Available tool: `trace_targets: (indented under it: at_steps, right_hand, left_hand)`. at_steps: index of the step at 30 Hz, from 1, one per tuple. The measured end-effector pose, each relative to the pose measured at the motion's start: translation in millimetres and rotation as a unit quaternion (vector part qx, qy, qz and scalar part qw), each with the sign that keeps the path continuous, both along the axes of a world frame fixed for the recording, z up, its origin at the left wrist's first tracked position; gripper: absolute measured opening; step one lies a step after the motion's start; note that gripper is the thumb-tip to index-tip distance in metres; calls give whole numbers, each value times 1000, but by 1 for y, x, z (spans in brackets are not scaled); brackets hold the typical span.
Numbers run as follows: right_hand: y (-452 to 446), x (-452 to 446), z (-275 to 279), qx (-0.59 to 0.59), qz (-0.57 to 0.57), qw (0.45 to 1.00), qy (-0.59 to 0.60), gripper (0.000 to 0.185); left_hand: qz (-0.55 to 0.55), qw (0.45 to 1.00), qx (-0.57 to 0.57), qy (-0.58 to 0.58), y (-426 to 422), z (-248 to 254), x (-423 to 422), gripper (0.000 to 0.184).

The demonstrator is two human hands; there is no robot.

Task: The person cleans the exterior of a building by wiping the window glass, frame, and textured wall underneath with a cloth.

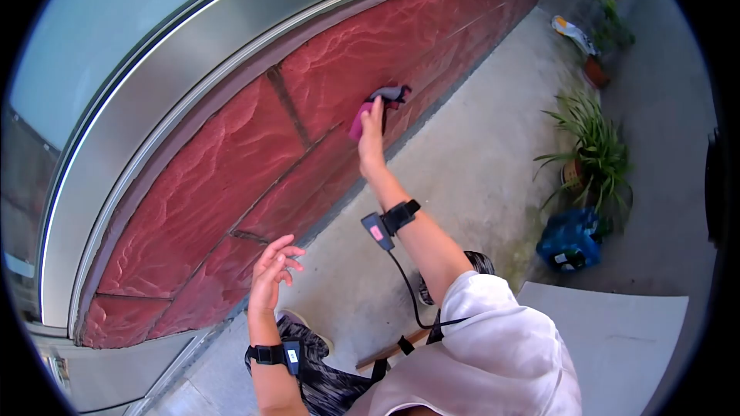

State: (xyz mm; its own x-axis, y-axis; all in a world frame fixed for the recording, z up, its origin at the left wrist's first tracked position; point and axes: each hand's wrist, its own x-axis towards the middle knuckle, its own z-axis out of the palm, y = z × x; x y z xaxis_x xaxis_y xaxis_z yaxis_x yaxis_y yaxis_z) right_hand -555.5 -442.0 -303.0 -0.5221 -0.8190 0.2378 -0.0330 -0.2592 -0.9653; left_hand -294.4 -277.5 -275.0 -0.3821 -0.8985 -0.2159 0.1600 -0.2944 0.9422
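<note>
My right hand [371, 132] presses a folded purple and grey cloth [359, 120] against the red stone-faced wall [208, 177]. The cloth's grey-blue end sticks out past my fingertips, and part of it is hidden under the hand. Lower down, my left hand [271, 271] hangs in the air in front of the wall, its fingers loosely curled and apart, with nothing in them. Each forearm wears a black strap with a small device.
Above the stone runs a metal window frame [123, 131] with glass. Along the right side stand a spiky potted plant [590, 139], a blue plastic-wrapped pack [569, 239] and a white bag [574, 34]. A pale board [617, 331] lies at lower right. Concrete floor [455, 185] lies between.
</note>
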Motion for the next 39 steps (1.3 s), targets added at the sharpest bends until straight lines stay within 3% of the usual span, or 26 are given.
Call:
trace_targets:
  at_steps: [2, 5, 8, 11, 13, 16, 23, 27, 31, 33, 37, 39]
  right_hand:
    - [1, 1, 1, 17, 7, 1000, 9, 57]
    - [-24, -23, 9, -32, -70, 997, 0, 59]
    - [-62, -85, 9, -38, -109, 993, 34, 56]
    - [-67, -126, 33, 21, -37, 987, -152, 58]
    - [-190, -275, -104, 81, 64, 951, -292, 58]
    - [-105, -168, -29, 62, -53, 985, -154, 58]
    - [-62, -37, -134, 99, -82, 950, -284, 57]
    - [-49, -29, -117, 98, -45, 909, -403, 57]
    - [-43, -43, -35, -44, -32, 960, -276, 55]
    - [-52, -61, -19, -126, -45, 982, -133, 55]
    - [-68, -90, -18, -132, -60, 977, -157, 55]
    - [-78, -102, -38, -22, -101, 969, -224, 56]
  left_hand:
    - [-1, 1000, 6, -3, -1, -2, -4, 42]
    - [-6, 1000, 9, -9, -4, -6, -8, 42]
    - [-9, 1000, 12, -13, -6, -7, -11, 43]
    - [-12, 1000, 12, -19, -7, -6, -11, 44]
    - [-43, 999, 4, -27, -5, -3, -12, 46]
    - [-52, 998, 2, -33, -2, 0, -12, 46]
    - [-48, 998, 8, -27, -7, 0, -15, 46]
    - [-43, 998, 17, -31, -5, -2, -15, 45]
    - [-60, 997, 22, -30, -2, 0, -9, 44]
    - [-60, 998, 20, -31, -1, 3, -9, 44]
    - [-62, 997, 22, -36, 4, 7, -10, 44]
    - [-69, 997, 25, -34, 5, 10, -9, 44]
